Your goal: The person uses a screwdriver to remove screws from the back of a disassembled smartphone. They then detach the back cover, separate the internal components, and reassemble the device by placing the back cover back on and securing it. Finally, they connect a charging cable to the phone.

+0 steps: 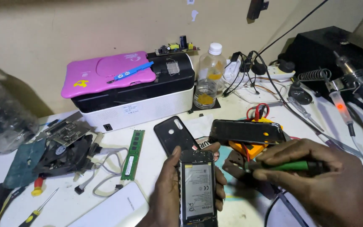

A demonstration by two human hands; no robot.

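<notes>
Cluttered and white, our workbench [156,168] runs back to a beige wall. At six o'clock our left hand [169,197] is clamped around an opened smartphone [197,187], its back off, showing a pale grey battery framed in black. Our right hand [316,176], at four o'clock, is closed on a green-handled screwdriver [293,166]; its tip looks aimed at the phone's upper edge, though blur hides any contact. At twelve o'clock from the phone lies its black back cover [174,134]; a second dark phone [246,131] rests at one o'clock.
</notes>
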